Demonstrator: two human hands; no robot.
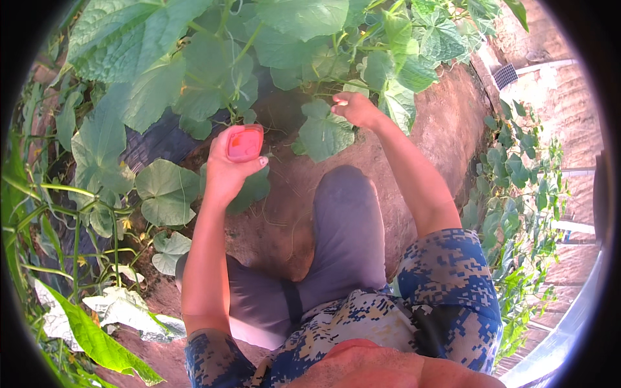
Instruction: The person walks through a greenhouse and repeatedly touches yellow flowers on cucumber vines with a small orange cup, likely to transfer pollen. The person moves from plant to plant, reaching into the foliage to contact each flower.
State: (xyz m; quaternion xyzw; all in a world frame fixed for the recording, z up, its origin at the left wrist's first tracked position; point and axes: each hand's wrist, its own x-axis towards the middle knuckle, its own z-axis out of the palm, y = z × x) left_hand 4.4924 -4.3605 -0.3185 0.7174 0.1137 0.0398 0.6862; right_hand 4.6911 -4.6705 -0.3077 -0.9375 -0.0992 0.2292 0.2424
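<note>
My left hand (224,170) grips a small red translucent plastic cup (245,144), its open top towards me and something orange-red inside. It is held beside the low stems of a leafy vine with yellow flowers, apparently a cucumber plant (213,72). My right hand (358,110) reaches in among the leaves, just above a broad green leaf (326,133). Its fingers are bent near a thin stem; whether they pinch anything is too small to tell.
Bare soil (271,233) lies around my bent knee (347,208). Dark plastic mulch film (160,138) shows under the leaves on the left. More vines (514,194) grow along the right, and a black gridded tray (505,76) lies at upper right.
</note>
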